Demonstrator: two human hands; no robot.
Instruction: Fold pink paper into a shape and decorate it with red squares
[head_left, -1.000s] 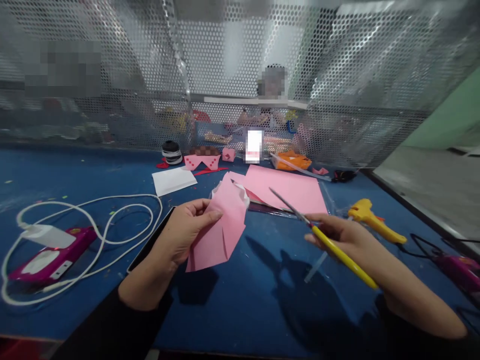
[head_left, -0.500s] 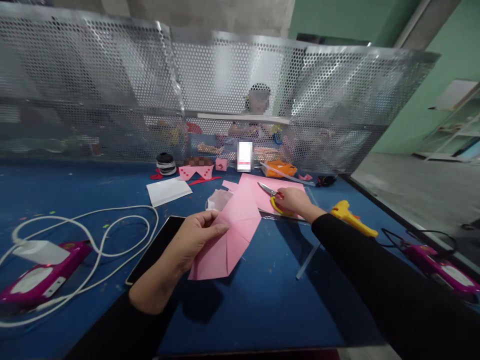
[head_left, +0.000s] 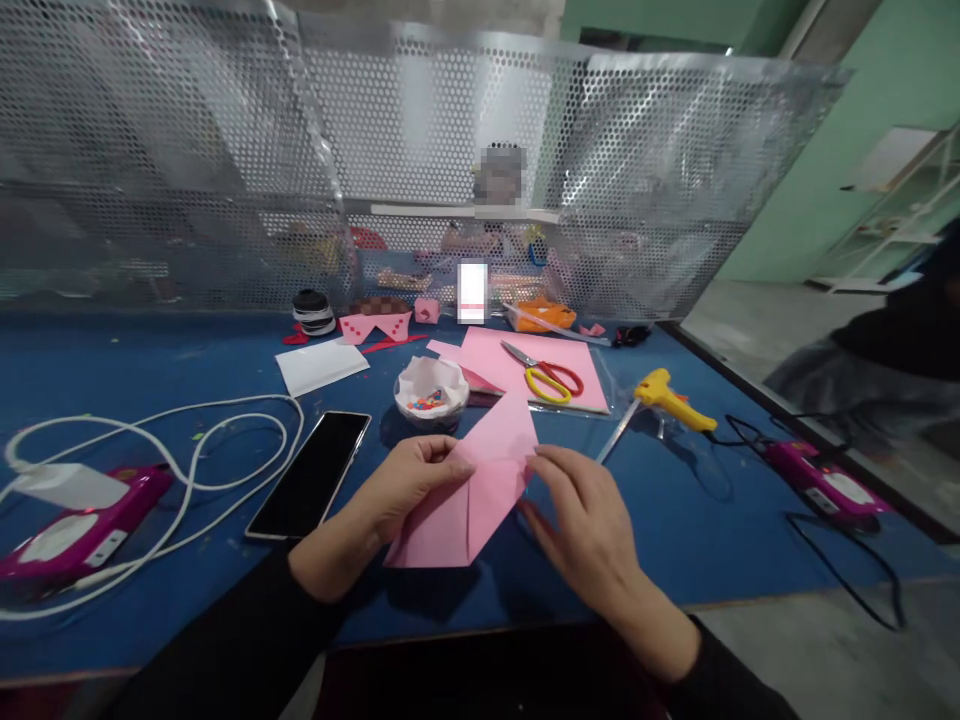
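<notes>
Pink paper (head_left: 491, 485) folded, creased — pinched by left hand (head_left: 405, 487), edge touched by right hand (head_left: 589, 520), grip unclear. Scissors (head_left: 534, 364) set aside; remaining work cannot be told.

The bowl (head_left: 453, 404) stands behind the folded paper (head_left: 491, 500), phone (head_left: 311, 475) left of it, scissors (head_left: 535, 363) (on a sheet (head_left: 589, 378)) right.

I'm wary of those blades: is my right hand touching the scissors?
Apart: the head view shows a strip of blue tabletop between the right hand and the scissors, which lie on a pink sheet.
</notes>
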